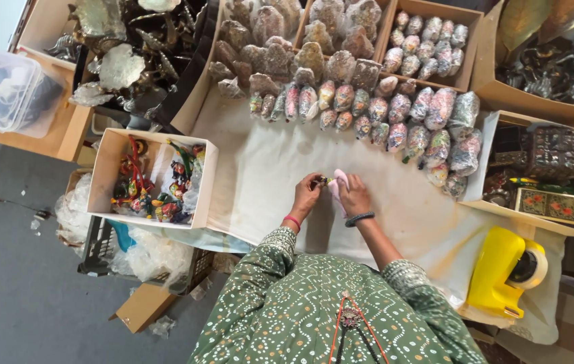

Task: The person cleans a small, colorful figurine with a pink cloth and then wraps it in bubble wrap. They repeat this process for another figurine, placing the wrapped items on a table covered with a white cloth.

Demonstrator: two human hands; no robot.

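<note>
1. Left hand (307, 192): fingers pinched shut on small dark figurine (323, 181), mid-table on white cloth (260, 168).
2. Right hand (354, 197): closed on pink wrapping sheet (336, 183) beside it.
3. Step, judged: wrapping; next needs the sheet folded around.

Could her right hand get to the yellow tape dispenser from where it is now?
Probably yes. The right hand is busy with a pink cloth at mid-table, but the yellow tape dispenser sits on the same side, near the table edge, with only bare white sheet between them. She'd likely have to let go first.
</note>
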